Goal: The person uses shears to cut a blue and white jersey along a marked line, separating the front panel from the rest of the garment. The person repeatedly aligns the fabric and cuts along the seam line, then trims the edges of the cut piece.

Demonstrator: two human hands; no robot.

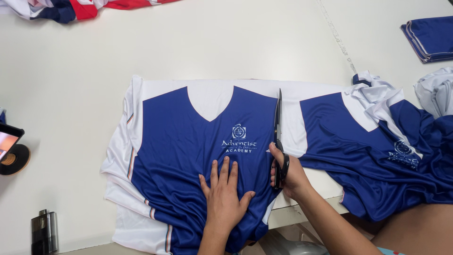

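The picture's edges cut off the folded blue cloth [430, 38], the phone [7, 140] and the striped fabric [80, 8]

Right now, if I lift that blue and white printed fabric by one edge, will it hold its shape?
Probably not. The printed fabric ripples under the left hand and bunches at the right, so it looks floppy. Its sheen suggests it may slide on the table.

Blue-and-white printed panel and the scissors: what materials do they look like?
Printed panel: likely a thin synthetic knit with slight sheen; it drapes and ripples softly under the left hand. Scissors in the right hand: dark blades, probably metal; black handles, material unclear.
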